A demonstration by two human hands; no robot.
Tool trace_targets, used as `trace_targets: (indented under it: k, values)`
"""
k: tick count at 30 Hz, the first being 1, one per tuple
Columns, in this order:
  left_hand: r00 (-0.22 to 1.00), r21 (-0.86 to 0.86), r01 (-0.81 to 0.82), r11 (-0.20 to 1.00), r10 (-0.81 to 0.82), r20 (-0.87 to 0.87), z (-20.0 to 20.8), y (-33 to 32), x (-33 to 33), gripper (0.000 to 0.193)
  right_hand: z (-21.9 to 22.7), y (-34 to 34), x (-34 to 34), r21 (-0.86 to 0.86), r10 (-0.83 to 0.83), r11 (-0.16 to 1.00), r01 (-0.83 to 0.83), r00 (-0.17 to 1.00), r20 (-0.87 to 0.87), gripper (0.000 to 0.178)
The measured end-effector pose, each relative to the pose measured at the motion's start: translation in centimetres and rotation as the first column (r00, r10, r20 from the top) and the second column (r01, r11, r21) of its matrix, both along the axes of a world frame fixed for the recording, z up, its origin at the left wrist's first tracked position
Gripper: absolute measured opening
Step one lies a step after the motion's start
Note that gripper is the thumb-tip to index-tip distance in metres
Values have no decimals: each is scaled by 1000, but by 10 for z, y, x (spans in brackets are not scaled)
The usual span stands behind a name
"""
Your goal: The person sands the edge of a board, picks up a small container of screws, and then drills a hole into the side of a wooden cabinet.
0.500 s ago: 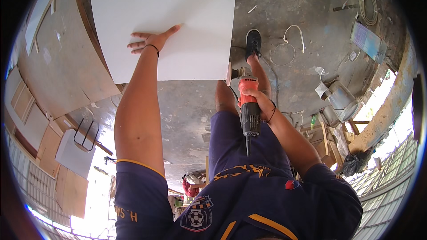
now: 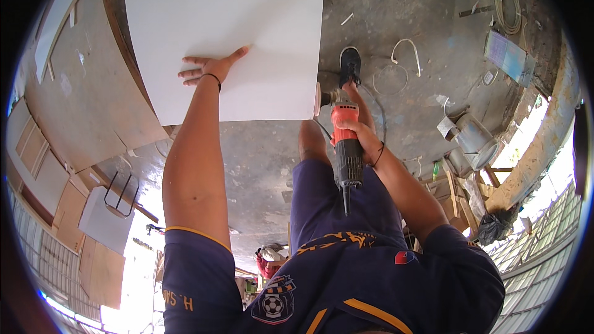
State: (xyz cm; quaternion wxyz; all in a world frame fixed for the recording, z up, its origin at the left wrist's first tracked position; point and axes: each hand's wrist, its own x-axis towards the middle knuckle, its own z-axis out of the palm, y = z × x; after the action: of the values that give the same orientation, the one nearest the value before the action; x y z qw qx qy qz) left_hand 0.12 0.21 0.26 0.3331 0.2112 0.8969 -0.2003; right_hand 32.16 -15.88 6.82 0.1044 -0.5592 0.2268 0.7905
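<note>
Head view: left hand (image 2: 211,70) flat on white panel (image 2: 272,0), fingers spread, holding nothing. Right hand (image 2: 366,141) closed around the body of red-and-black angle grinder (image 2: 350,158), fingers wrapped around it. Disc (image 2: 318,99) stands at the panel's right edge, near the near corner; cannot tell whether it is touching. Panel fills the upper middle, above concrete floor (image 2: 396,18); dark shoe (image 2: 350,65) just beyond the grinder.

Change over the last half second: disc sits farther up the edge from the near corner. Judged meaning: a different stretch of edge now faces the disc. Both hands' holds unchanged.
</note>
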Motion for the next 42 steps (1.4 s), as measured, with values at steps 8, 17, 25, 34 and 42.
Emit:
trace_targets:
  k: [8, 17, 25, 34, 42]
  values:
    - [996, -47, -88, 995, 89, 1, -1, 6, 6, 160, 4, 31, 2, 178, 22, 983, -30, 999, 47, 41]
    - [997, -34, -48, 998, 46, -61, -9, 3, 1, 161, -15, 47, 6, 241, -23, 970, 14, 999, 34, 45]
    - [998, -82, -23, 996, 19, -51, -6, 4, 3, 162, -9, 83, 10, 188, -9, 982, 11, 1000, -11, 42]
    - [998, -92, -5, 996, 0, -56, -16, -1, -3, 161, -18, 118, 13, 235, 20, 972, -23, 1000, 15, 44]
    - [999, -83, -31, 996, 27, -39, -21, -7, -4, 161, -24, 148, 17, 265, 24, 964, -35, 999, 41, 43]
